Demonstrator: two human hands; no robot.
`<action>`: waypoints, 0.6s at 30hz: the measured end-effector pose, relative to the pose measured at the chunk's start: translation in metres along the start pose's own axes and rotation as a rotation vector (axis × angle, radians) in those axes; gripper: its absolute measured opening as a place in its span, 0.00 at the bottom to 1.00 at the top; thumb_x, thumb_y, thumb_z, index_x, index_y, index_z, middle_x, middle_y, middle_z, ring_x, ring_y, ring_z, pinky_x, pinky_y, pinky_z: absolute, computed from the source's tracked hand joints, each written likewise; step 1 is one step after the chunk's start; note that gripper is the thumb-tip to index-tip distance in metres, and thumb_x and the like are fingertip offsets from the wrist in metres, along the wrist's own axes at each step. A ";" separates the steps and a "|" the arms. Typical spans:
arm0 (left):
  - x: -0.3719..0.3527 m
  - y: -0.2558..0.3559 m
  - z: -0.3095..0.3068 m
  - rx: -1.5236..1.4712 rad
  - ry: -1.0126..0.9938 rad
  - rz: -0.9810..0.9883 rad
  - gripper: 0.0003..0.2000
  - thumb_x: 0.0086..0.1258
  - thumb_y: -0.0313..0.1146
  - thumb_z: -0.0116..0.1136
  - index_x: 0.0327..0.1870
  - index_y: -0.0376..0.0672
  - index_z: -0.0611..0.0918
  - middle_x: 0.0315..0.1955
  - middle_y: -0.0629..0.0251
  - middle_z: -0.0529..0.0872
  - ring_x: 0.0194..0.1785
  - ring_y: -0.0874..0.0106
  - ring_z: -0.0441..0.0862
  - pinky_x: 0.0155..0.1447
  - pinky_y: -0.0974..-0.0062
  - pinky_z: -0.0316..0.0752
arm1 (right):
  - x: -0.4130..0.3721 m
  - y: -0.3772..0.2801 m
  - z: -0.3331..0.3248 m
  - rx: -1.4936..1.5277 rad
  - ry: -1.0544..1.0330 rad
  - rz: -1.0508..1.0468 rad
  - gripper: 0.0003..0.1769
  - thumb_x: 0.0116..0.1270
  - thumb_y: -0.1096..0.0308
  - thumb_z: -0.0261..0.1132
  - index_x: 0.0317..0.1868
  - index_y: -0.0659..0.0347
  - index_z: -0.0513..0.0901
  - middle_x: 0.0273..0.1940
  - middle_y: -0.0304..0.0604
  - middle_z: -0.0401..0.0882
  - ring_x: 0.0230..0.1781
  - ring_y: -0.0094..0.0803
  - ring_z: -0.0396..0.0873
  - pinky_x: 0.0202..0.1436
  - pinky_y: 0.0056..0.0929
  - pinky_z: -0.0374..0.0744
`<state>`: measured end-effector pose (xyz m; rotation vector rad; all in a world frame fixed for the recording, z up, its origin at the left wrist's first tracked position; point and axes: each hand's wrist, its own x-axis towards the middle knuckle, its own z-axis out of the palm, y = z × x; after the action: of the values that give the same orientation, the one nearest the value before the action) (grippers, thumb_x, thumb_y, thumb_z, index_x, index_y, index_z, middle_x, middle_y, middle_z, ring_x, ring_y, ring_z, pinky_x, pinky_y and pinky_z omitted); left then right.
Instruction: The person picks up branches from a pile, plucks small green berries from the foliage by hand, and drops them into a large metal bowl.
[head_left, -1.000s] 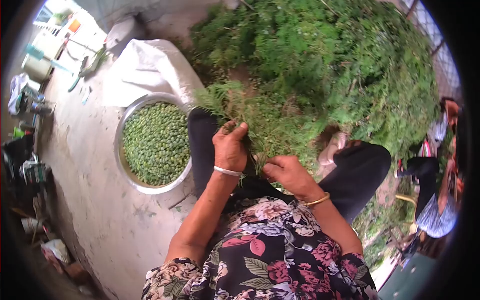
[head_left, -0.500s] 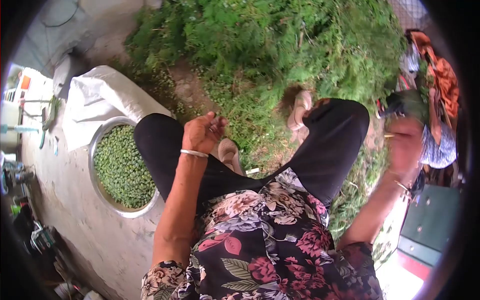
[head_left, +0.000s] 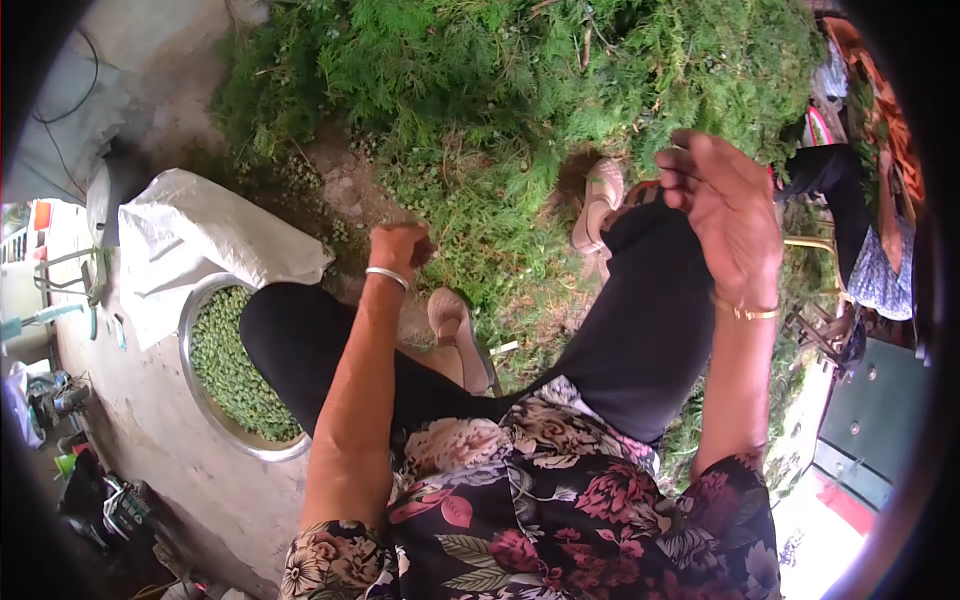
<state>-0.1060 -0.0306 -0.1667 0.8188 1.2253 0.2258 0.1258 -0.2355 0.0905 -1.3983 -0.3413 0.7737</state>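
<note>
My left hand (head_left: pixel 402 248) is held in front of my left knee with its fingers curled closed; what they hold, if anything, is hidden. My right hand (head_left: pixel 730 215) is raised above my right knee, fingers apart and slightly bent, with nothing in it. It is nearest to the heap of green leafy branches (head_left: pixel 480 70) that spreads across the ground ahead. To the left, partly behind my left knee, stands a round metal basin (head_left: pixel 188 345) filled with small round green pods or berries (head_left: pixel 235 365).
A white sack (head_left: pixel 215 225) lies beside the basin on the concrete floor (head_left: pixel 150 420). Loose sprigs cover the ground between my shoes (head_left: pixel 455 325). On the right another person (head_left: pixel 850 190) sits close by, with a dark green box (head_left: pixel 870 410) in front of it.
My right hand has swung inward from the far right to above my right knee. My left hand has shifted slightly, its fingers still curled. The view has tilted a little.
</note>
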 end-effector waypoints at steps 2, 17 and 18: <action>0.040 -0.035 -0.008 0.374 -0.014 0.101 0.03 0.58 0.27 0.60 0.31 0.38 0.81 0.21 0.56 0.82 0.28 0.60 0.82 0.30 0.64 0.76 | 0.031 0.005 0.013 -0.054 -0.032 0.024 0.15 0.68 0.66 0.60 0.43 0.73 0.78 0.34 0.49 0.82 0.31 0.28 0.78 0.34 0.23 0.76; 0.117 -0.124 0.022 1.105 0.202 0.318 0.22 0.51 0.30 0.60 0.50 0.44 0.76 0.41 0.49 0.84 0.44 0.49 0.81 0.47 0.59 0.77 | 0.077 0.020 0.023 -0.300 -0.151 0.170 0.16 0.68 0.67 0.60 0.47 0.74 0.76 0.32 0.47 0.83 0.29 0.23 0.78 0.32 0.17 0.75; 0.119 -0.128 0.025 1.101 0.270 0.296 0.17 0.50 0.29 0.60 0.44 0.41 0.79 0.37 0.49 0.84 0.43 0.50 0.82 0.46 0.60 0.77 | 0.077 0.019 0.024 -0.297 -0.147 0.197 0.17 0.67 0.66 0.61 0.47 0.74 0.76 0.31 0.46 0.83 0.29 0.23 0.78 0.32 0.17 0.74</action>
<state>-0.0753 -0.0641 -0.3375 1.9768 1.4607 -0.1405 0.1598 -0.1666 0.0592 -1.6748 -0.4511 1.0213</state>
